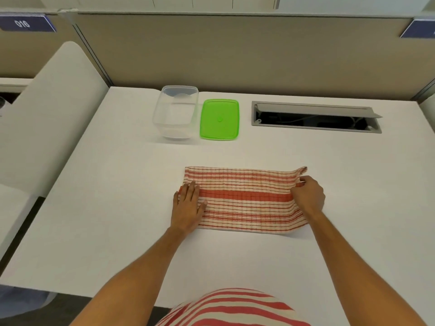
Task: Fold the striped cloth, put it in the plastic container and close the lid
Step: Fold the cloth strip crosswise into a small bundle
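The red-and-cream striped cloth point(244, 198) lies folded into a long strip across the middle of the white table. My left hand point(188, 205) rests flat on its left end, fingers spread. My right hand point(308, 196) pinches the cloth's right end, whose far corner curls up off the table. Farther back stands the clear plastic container point(175, 111), uncovered and with nothing in it. Its green lid point(220, 120) lies flat on the table just right of it.
A grey cable slot point(315, 117) with its flap raised is cut into the table at the back right. A beige partition wall point(235, 50) runs along the far edge. A white side panel point(51, 109) borders the table on the left.
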